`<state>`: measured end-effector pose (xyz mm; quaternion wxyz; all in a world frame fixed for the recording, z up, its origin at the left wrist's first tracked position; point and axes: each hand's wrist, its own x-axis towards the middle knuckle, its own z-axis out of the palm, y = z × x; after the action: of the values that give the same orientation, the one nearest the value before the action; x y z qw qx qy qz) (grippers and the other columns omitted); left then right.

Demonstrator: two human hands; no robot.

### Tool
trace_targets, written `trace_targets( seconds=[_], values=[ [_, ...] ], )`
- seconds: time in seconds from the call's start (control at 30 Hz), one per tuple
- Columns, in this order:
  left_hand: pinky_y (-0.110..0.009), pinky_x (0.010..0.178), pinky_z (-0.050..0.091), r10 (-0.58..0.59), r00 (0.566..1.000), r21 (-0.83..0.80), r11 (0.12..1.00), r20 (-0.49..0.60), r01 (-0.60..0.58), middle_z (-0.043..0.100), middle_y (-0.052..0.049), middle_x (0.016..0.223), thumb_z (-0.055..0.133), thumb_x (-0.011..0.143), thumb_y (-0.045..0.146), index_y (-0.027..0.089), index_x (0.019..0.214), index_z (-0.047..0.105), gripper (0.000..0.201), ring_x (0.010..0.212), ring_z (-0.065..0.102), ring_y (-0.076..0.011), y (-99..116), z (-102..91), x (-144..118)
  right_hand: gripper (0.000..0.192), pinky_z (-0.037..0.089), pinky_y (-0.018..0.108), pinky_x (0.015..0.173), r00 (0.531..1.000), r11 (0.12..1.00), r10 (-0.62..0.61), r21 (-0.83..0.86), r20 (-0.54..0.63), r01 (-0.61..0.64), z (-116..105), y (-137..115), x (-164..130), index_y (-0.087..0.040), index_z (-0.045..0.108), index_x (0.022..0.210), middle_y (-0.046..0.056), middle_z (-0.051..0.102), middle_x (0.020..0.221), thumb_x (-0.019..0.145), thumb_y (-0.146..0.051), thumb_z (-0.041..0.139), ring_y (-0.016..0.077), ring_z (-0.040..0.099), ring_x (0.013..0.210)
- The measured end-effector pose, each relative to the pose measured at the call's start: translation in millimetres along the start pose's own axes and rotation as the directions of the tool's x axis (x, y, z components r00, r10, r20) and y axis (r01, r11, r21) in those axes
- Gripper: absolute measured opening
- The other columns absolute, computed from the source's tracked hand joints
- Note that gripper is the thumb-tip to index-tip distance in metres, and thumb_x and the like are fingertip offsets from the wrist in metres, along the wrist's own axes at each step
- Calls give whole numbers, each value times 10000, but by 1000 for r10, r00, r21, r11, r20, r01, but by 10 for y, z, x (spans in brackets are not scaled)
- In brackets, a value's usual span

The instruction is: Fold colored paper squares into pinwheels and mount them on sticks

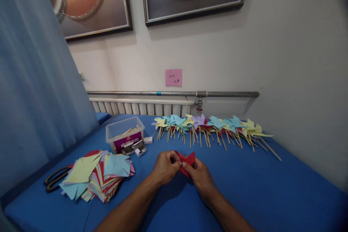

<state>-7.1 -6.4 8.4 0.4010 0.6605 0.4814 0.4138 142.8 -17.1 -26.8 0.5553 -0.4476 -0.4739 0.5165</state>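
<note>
**Both hands folding a red paper piece over the blue table**

The left hand (165,166) and the right hand (199,174) are meeting just above the blue table (272,188), and both are pinching one red paper piece (187,160) between thumb and fingertips. The paper is sitting between the two hands, its points standing up above the knuckles.

Positions below are given relative to the red paper piece.

- To the left, a stack of coloured paper squares (99,175) is lying fanned out on the table.
- Further left, at the outer edge of that stack, black-handled scissors (56,179) are lying partly under the sheets.
- Up and to the left, a clear plastic box (124,136) with a red label is standing open, holding thin wooden sticks.
- Just in front of that box, small boxes (136,148) are lying side by side.
- Behind it, toward the wall, a row of finished paper pinwheels (212,127) on wooden sticks is lying across the table.
</note>
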Motion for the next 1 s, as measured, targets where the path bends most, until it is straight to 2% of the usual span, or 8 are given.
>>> trace_targets(
  seconds=[0.23,0.47,0.63,1.0],
  values=[
    [-221,535,342,3,1000,-23,1000,11,-3,563,38,574,610,715,201,170,657,590,68,539,472,-98,-16,0,6,459,513,332,664,999,999,-31,16,-14,31,-11,117,66,-173,737,894,62,745,746,618,-532,814,235,666,715],
    [-220,519,333,-18,999,-21,1000,27,18,551,40,569,603,707,197,167,665,589,53,526,460,-92,0,-11,1,445,487,298,630,999,1000,-12,12,38,11,-39,95,64,-161,739,927,49,750,748,635,-492,798,202,642,668],
    [-221,518,341,1,1000,-25,1000,12,0,550,40,563,594,705,196,171,662,582,51,519,462,-94,-25,1,9,479,503,314,662,998,1000,-12,-1,69,12,-58,69,61,-154,747,975,65,759,784,645,-498,795,229,670,734],
    [-216,510,338,-23,1000,-37,999,-11,23,563,40,569,612,692,194,173,653,577,57,521,463,-92,12,18,-8,356,472,294,632,999,998,-40,-46,20,41,-5,-23,-5,-173,728,846,36,727,739,654,-465,796,198,621,671]
  ],
)
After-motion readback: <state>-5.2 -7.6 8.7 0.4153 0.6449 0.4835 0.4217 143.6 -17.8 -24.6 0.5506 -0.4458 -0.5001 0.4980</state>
